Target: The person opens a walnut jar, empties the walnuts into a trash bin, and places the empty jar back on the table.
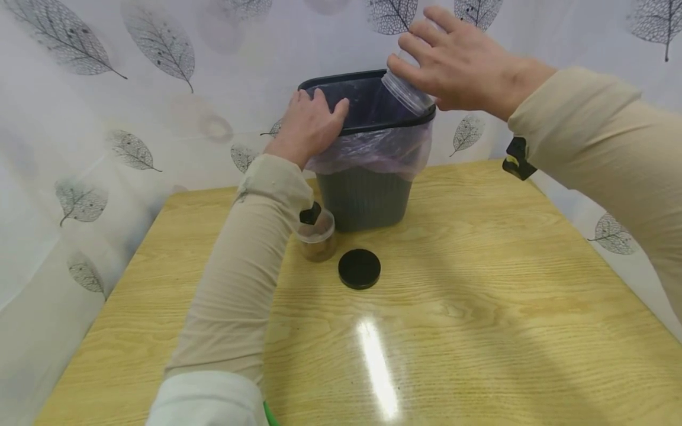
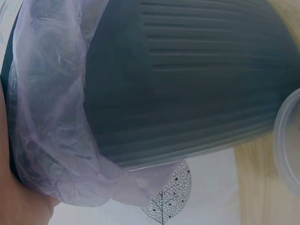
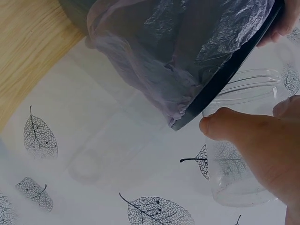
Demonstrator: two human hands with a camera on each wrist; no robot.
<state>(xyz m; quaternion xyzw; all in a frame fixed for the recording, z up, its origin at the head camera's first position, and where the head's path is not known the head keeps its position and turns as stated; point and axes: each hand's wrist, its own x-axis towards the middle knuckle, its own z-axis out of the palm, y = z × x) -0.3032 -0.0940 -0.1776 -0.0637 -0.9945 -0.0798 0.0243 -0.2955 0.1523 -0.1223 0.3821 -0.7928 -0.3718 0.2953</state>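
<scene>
A dark grey ribbed bin [image 1: 364,195] lined with a pale purple plastic bag [image 1: 373,151] stands at the back of the wooden table [image 1: 479,284]. My left hand [image 1: 309,127] grips the bin's left rim over the liner. My right hand [image 1: 458,65] holds a clear plastic jar [image 1: 407,92] tilted mouth-down over the bin's right rim. In the right wrist view, that hand's thumb [image 3: 229,126] and fingers wrap the jar [image 3: 243,140] beside the bin rim [image 3: 225,84]. The left wrist view shows the bin's ribbed wall [image 2: 197,84] and liner [image 2: 51,117] close up.
A second small clear jar [image 1: 318,236] with brownish contents stands open by my left forearm. A black round lid [image 1: 359,268] lies flat in front of the bin. A leaf-print white curtain [image 1: 106,118] surrounds the table on the left, back and right.
</scene>
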